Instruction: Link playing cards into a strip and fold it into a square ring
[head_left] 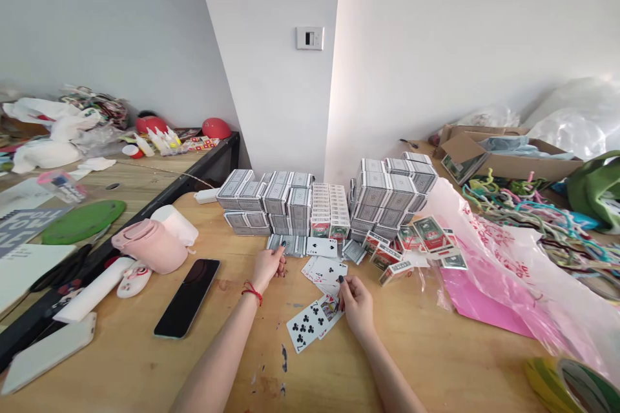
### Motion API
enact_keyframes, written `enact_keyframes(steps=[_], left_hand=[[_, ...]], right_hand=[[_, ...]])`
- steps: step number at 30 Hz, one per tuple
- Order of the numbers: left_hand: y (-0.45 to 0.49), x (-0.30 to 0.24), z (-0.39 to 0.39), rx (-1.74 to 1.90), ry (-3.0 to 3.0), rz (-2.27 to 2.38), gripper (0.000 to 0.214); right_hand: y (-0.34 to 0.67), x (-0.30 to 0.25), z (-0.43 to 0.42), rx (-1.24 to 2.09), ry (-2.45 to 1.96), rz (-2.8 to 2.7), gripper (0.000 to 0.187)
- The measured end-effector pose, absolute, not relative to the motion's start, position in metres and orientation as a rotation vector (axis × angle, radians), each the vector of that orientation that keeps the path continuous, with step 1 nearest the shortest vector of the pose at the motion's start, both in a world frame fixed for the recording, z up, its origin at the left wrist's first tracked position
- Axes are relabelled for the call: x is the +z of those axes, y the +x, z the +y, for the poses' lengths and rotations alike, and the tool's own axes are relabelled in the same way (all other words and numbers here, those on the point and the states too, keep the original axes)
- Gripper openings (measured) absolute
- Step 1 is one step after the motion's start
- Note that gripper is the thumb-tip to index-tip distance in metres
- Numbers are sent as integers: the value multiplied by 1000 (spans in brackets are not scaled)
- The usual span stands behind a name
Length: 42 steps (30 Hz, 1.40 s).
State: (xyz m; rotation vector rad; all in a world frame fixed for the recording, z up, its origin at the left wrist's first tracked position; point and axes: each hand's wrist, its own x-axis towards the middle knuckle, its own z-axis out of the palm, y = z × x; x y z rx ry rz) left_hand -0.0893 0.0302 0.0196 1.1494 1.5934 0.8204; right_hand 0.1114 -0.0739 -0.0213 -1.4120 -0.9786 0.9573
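Note:
My left hand (270, 266), a red cord on its wrist, is closed with curled fingers. Its fingertips reach a row of face-down grey-backed playing cards (293, 245); whether anything is pinched there is hidden. My right hand (357, 304) is closed in a pinch at the edge of a loose pile of face-up playing cards (329, 269), apparently on a card. Below that pile, the seven of clubs (306, 326) overlaps a picture card (332, 311) beside my right hand. Face up behind them lies a two of spades (321, 246).
Stacked grey-backed decks (278, 203) and another tall stack (387, 197) stand at the back, with boxed cards (329, 206) between. Small card boxes (387, 255) lie right. A phone (186, 298) and pink cup (151, 246) sit left; pink plastic (504, 271) and tape (571, 384) lie right.

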Motion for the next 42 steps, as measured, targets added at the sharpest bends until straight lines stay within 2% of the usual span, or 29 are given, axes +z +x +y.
enact_keyframes(steps=[3, 8, 12, 14, 17, 22, 28, 33, 38, 42], left_hand=[[-87, 25, 14, 817, 1256, 1599, 40], [-83, 30, -58, 847, 2024, 1373, 31], [-89, 26, -107, 534, 2431, 1210, 71], [-95, 24, -113, 410, 2533, 1163, 69], [-103, 21, -101, 382, 2545, 1184, 52], [-107, 15, -64, 506, 2436, 1165, 41], [-104, 9, -44, 628, 2294, 1160, 40], [-101, 4, -37, 735, 2261, 1167, 37], [-93, 4, -31, 791, 2210, 1191, 36], [-81, 11, -29, 819, 2215, 1102, 32]], right_hand=[[113, -19, -74, 962, -1400, -926, 36], [114, -16, -74, 904, -1386, -857, 33], [118, -16, -72, 823, -1411, -817, 30], [123, -17, -69, 778, -1421, -811, 30], [131, -17, -63, 762, -1434, -894, 33], [137, -17, -54, 602, -1583, -1151, 39], [133, -14, -51, 572, -1663, -1467, 32], [131, -5, -46, 633, -1767, -1599, 45], [136, 13, -42, 744, -1610, -1848, 29], [135, 25, -44, 774, -1469, -2020, 33]])
